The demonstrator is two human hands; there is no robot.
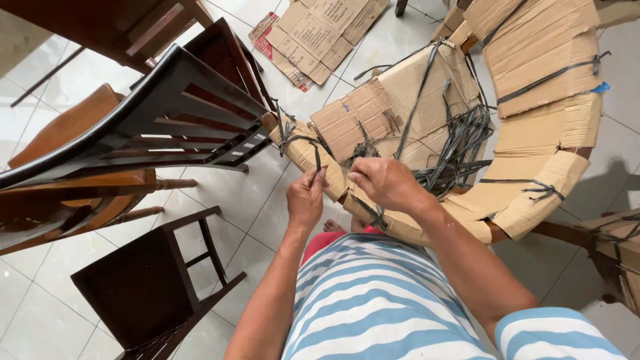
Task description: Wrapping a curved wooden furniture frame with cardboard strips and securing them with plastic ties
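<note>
A chair wrapped in brown cardboard (533, 127) stands in front of me, bound with black plastic straps. My left hand (305, 198) pinches a black strap (316, 155) at the near cardboard-covered rail (303, 150). My right hand (383, 183) is closed on the same rail just to the right, fingers curled over the cardboard edge near a strap. A loose bundle of black straps (460, 143) lies on the wrapped seat.
Dark wooden chairs (167, 113) are stacked at the left, and a dark stool (147, 287) lies tipped on the white tile floor. Flattened cardboard (313, 33) lies on the floor at the top. Another wrapped piece (620, 253) stands at the right edge.
</note>
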